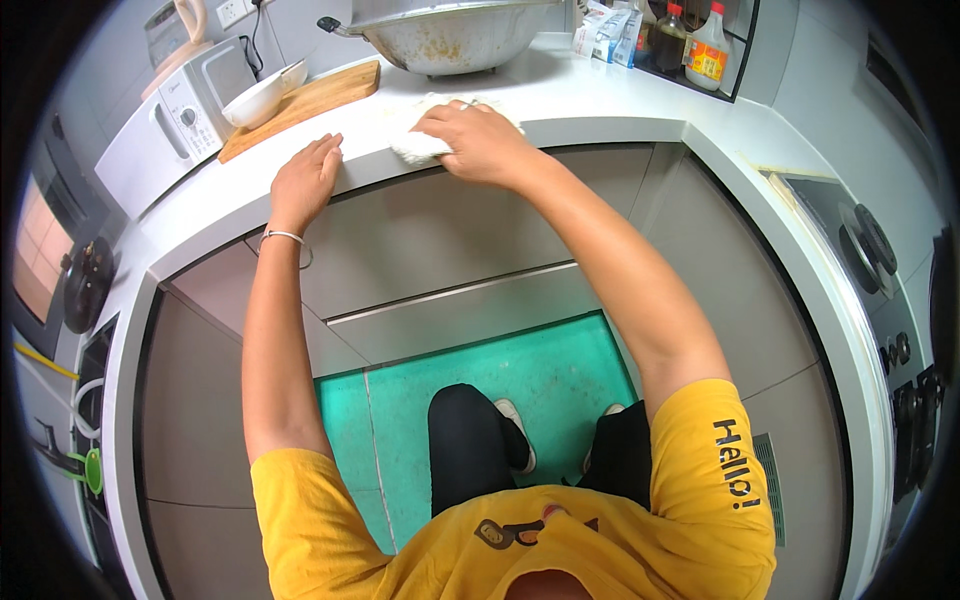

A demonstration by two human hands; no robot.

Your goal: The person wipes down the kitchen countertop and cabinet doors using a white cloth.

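Observation:
My right hand (476, 142) is pressed down over a white cloth (421, 147) at the front edge of the white countertop (592, 94). The cloth bunches out to the left of the fingers, and part of it lies hidden beneath the palm. My left hand (306, 176) rests on the counter's front edge with nothing in it, its fingers extended forward and lying close together, the thumb slightly off. A bracelet circles that wrist. Just beyond the left hand lies a wooden cutting board (330, 94) with white bowls (259, 99) on it.
A large metal pan (450, 37) stands at the back. To the left is a white microwave (180, 112). Condiment bottles (706, 49) and bags (606, 34) fill the back right corner. A gas stove (862, 232) borders the right, a sink (97, 375) the left. Grey cabinets (450, 240) run below.

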